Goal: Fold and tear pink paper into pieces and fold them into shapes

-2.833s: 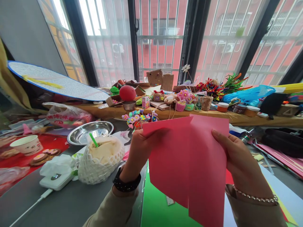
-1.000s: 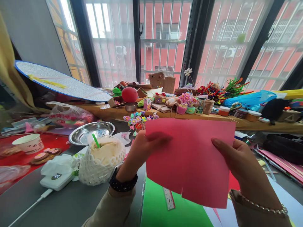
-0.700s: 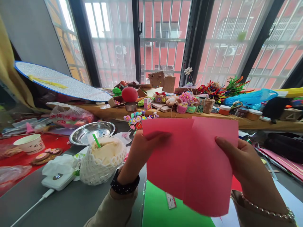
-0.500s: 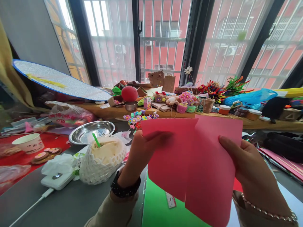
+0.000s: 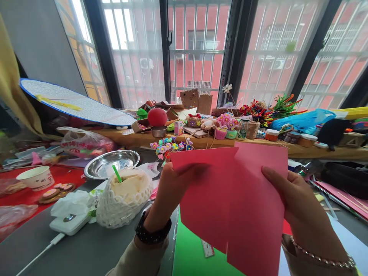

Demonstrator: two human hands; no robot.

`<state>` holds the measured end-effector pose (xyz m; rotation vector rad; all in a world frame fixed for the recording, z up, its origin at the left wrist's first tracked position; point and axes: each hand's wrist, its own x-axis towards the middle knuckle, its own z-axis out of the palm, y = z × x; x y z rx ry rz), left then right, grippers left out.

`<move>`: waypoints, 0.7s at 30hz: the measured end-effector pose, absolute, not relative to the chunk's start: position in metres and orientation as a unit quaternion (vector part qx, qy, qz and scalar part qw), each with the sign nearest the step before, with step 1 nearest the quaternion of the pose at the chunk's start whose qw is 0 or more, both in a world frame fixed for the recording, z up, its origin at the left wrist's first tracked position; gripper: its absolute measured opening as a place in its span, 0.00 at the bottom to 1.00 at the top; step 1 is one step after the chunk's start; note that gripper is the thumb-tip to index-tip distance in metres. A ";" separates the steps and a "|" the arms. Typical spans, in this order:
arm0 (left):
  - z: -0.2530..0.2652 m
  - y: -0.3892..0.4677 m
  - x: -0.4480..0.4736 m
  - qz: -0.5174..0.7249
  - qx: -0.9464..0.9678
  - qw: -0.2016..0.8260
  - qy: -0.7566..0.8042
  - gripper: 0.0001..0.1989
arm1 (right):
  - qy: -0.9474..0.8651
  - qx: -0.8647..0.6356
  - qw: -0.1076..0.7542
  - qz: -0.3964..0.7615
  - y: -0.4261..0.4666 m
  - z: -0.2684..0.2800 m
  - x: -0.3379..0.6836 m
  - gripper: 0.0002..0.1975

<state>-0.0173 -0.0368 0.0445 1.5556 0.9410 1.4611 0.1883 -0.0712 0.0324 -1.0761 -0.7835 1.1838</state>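
Observation:
Two red paper pieces (image 5: 255,214) are held up in front of me, side by side with their inner edges meeting or overlapping. Whether they are still joined along that line, I cannot tell. My left hand (image 5: 181,180) grips the left piece, its thumb across the front and a little blurred. Pinched at the outer edge of the right piece is my right hand (image 5: 293,195), thumb in front and fingers behind. Below the paper lies a green sheet (image 5: 189,245), with a small white patterned strip (image 5: 207,248) on it, partly covered by the red paper.
Left of my left arm stands a coconut (image 5: 126,195) in white foam net with a green straw. Nearby are a steel plate (image 5: 94,165), a paper cup (image 5: 36,178) and a white charger (image 5: 69,222) with its cable. Craft flowers (image 5: 227,122) and jars (image 5: 271,135) crowd the window ledge.
Both hands still grip the red paper. The right piece has shifted slightly left and inward with my right hand, and the view has tilted a little.

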 end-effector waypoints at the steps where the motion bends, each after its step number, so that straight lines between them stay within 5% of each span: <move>1: 0.045 -0.037 -0.017 0.571 0.608 0.403 0.377 0.05 | -0.344 -0.469 0.625 0.521 -0.070 0.032 0.189 0.06; 21: 0.043 -0.041 -0.008 0.631 0.542 0.396 0.389 0.03 | -0.340 -0.459 0.617 0.541 -0.076 0.035 0.187 0.04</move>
